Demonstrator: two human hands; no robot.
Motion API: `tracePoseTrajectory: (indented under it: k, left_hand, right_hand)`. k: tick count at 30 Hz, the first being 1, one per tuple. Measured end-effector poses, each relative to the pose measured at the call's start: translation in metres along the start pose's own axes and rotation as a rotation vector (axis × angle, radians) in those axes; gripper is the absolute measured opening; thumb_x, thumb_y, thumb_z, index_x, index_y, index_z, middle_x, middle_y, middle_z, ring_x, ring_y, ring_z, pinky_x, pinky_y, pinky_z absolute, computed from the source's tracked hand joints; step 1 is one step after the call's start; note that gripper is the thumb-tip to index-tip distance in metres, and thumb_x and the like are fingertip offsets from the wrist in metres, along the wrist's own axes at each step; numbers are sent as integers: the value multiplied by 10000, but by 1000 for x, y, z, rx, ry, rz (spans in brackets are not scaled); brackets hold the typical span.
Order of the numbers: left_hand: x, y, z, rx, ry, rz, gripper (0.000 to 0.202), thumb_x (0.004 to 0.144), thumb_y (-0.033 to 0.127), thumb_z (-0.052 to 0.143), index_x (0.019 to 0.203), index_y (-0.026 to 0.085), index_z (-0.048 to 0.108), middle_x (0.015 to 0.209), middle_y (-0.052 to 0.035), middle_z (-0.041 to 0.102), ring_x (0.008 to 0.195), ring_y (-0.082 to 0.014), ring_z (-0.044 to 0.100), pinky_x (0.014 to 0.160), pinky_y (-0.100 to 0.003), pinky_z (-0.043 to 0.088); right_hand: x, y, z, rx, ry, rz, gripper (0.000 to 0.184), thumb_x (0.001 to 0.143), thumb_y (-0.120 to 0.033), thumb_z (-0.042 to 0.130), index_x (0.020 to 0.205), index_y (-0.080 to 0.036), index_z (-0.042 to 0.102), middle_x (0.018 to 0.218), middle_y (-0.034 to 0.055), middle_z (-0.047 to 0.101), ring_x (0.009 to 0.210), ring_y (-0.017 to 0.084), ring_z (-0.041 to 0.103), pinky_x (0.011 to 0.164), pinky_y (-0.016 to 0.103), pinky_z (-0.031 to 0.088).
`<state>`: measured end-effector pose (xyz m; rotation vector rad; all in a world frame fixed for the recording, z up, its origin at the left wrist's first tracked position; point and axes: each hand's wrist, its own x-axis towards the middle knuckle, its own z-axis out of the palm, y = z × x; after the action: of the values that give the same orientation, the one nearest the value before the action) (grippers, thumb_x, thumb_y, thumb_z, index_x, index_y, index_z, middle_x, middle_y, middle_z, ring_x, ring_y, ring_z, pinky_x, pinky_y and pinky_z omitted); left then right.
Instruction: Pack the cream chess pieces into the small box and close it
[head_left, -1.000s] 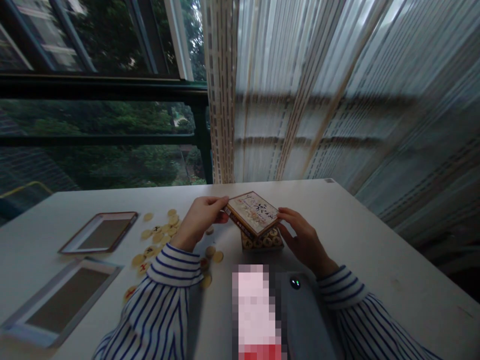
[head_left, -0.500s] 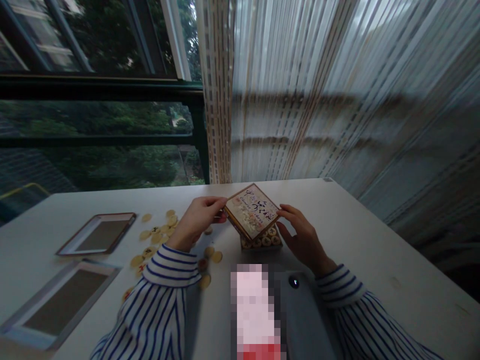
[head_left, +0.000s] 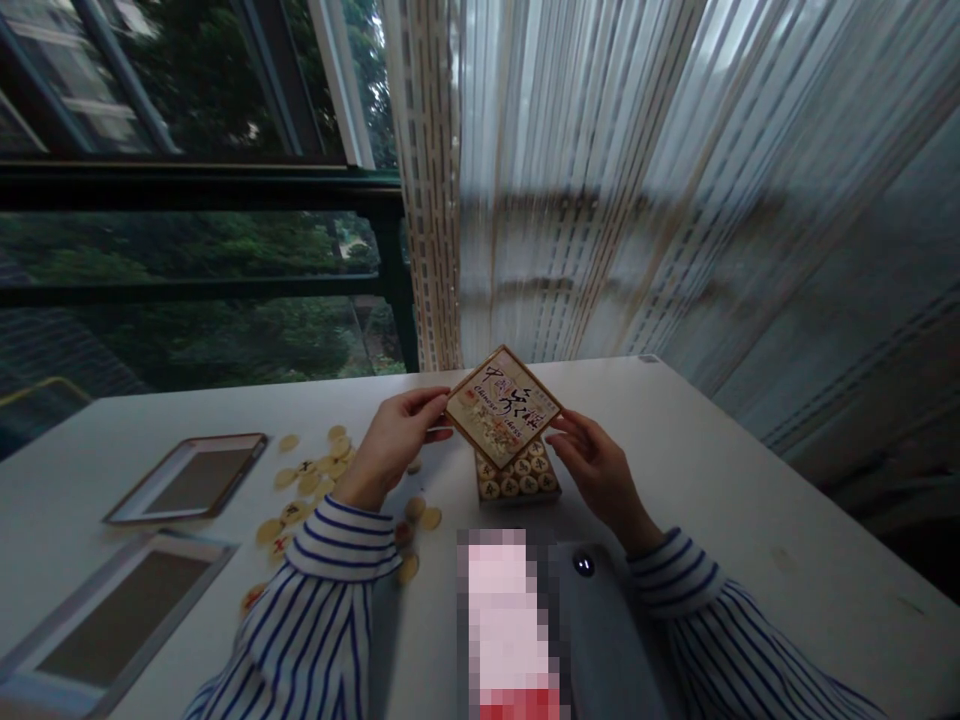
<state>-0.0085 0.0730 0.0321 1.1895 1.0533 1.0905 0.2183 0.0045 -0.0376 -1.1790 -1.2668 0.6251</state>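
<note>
The left hand (head_left: pixel 397 440) is pinching the left corner of a square lid (head_left: pixel 504 405) between thumb and fingers, and the right hand (head_left: pixel 600 465) is gripping the opposite corner with its fingertips. The lid is tilting its printed face, lettered "Chinese Chess", toward the wearer, and it is hanging over an open box (head_left: pixel 520 498) on the white table (head_left: pixel 712 480); whether the two are touching, I cannot tell. Rows of round pieces (head_left: pixel 510 487) are filling the box, with the lid blocking the view of the far ones. More loose discs (head_left: pixel 309 484) are lying scattered to the left, some showing dark or red characters, and the left striped sleeve (head_left: pixel 315 600) is covering part of that spread. A few are sitting just right of that cuff, between it and the box. Farther left, a brown-edged tray (head_left: pixel 199 482) is lying near the discs, and a paler tray (head_left: pixel 127 610) is resting nearer the wearer. In front of the box, a pixelated patch (head_left: pixel 502 610) is hiding whatever is beneath it, and a grey object (head_left: pixel 611 630) is standing beside it. Beyond the table, a striped curtain (head_left: pixel 562 120) is hanging beside a dark railing (head_left: pixel 187 295).
</note>
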Motion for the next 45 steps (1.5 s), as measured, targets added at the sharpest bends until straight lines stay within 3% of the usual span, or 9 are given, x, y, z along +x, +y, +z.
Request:
tracePoseTrajectory:
  k: [9, 21, 28, 33, 39, 45]
  left_hand:
    - [-3, -6, 14, -58, -31, 61, 288, 704, 265, 657, 963, 141, 635, 927, -61, 677, 768, -137, 638, 682, -274, 532]
    - [-8, -11, 26, -9, -116, 39, 447, 736, 284, 615, 1156, 148, 549, 954, -76, 677, 796, -149, 634, 714, -295, 511]
    - [-8, -14, 26, 191, -77, 137, 433, 674, 376, 655, 1023, 122, 633, 901, -88, 685, 794, -175, 612, 687, -300, 475]
    - [-9, -16, 28, 219, -91, 146, 485, 677, 359, 652, 1095, 120, 591, 794, -58, 682, 707, -154, 604, 657, -291, 478]
    - [-11, -22, 33, 234, -99, 194, 525, 696, 380, 634, 1158, 138, 566, 849, -65, 672, 689, -146, 602, 627, -287, 494]
    - [-18, -27, 35, 314, -43, 280, 496, 742, 385, 596, 1174, 142, 561, 994, -99, 659, 763, -173, 632, 676, -311, 518]
  right_hand:
    - [-2, -9, 6, 223, -35, 129, 609, 730, -358, 646, 1241, -167, 374, 986, 125, 684, 771, 197, 669, 717, 405, 558]
    - [-1, -12, 6, 280, -18, 128, 550, 726, -309, 649, 1198, -172, 401, 949, 97, 698, 817, 207, 665, 733, 393, 554]
    - [0, -17, 2, 268, 21, 96, 545, 727, -318, 644, 1183, -172, 382, 942, 105, 699, 851, 211, 658, 795, 415, 529]
    - [2, -17, 0, 254, 33, 58, 503, 748, -342, 623, 1168, -179, 399, 982, 108, 686, 902, 210, 643, 827, 416, 513]
    - [3, -16, -8, 113, 36, -15, 493, 772, -345, 595, 1217, -184, 455, 1178, 124, 578, 763, 159, 642, 749, 365, 544]
    - [3, -16, -12, 16, 34, -56, 514, 777, -334, 589, 1248, -178, 458, 1164, 127, 547, 747, 148, 626, 711, 342, 551]
